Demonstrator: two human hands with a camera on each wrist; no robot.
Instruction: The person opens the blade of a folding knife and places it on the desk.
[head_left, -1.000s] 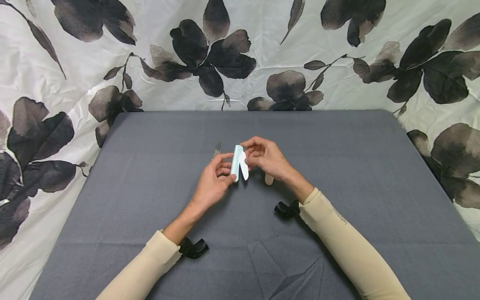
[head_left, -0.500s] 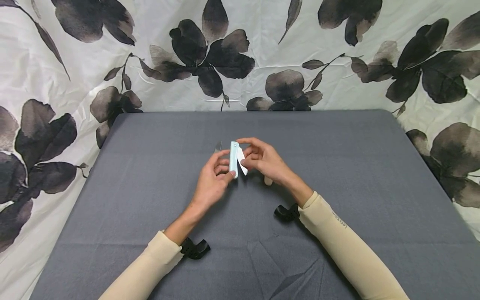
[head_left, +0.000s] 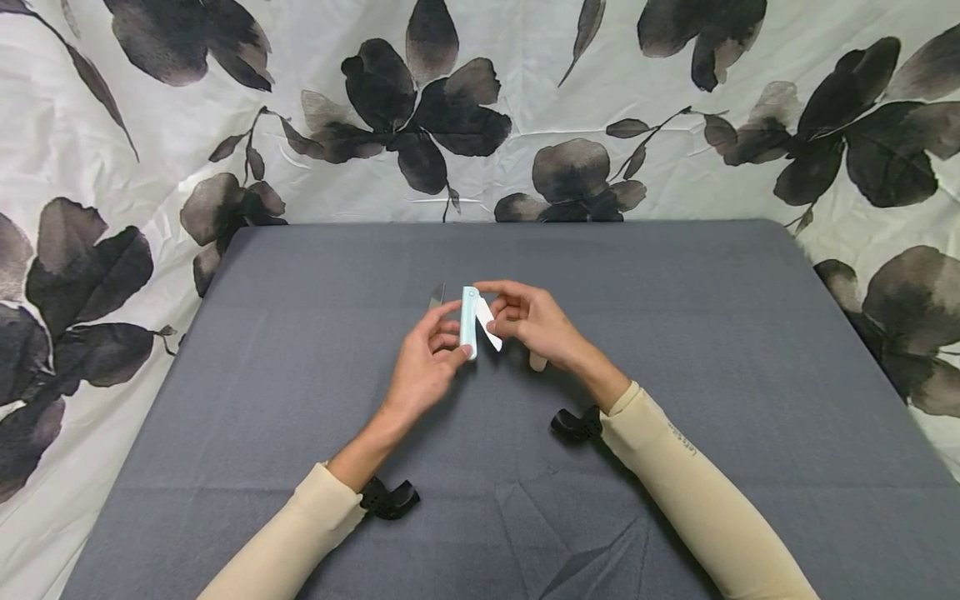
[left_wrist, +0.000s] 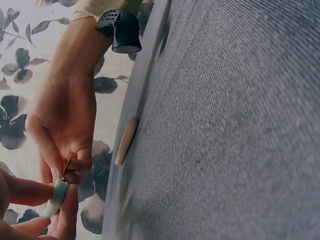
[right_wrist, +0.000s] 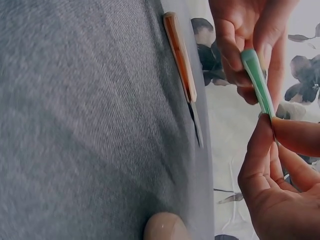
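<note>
A folding knife (head_left: 468, 323) with a pale mint handle is held up above the table, its white blade (head_left: 490, 323) swung partway out. My left hand (head_left: 422, 367) grips the handle between thumb and fingers. On the other side, my right hand (head_left: 546, 323) pinches the blade with thumb and fingers near the pivot end. The right wrist view shows the green-looking handle (right_wrist: 258, 80) edge-on between both hands. Behind my left hand, a second knife (right_wrist: 181, 57) with a wooden handle and metal blade lies on the table; the head view shows only its blade (head_left: 437, 295).
A tan, rounded piece (head_left: 537, 361) lies on the grey tablecloth (head_left: 675, 333) below my right hand, partly hidden by it. In the left wrist view this tan piece (left_wrist: 126, 141) looks long and narrow. A flowered white cloth (head_left: 480, 183) hangs behind the table.
The blade has swung farther from the handle, with its tip moving right and slightly up. Both hands have shifted only a little, the knife slightly left.
</note>
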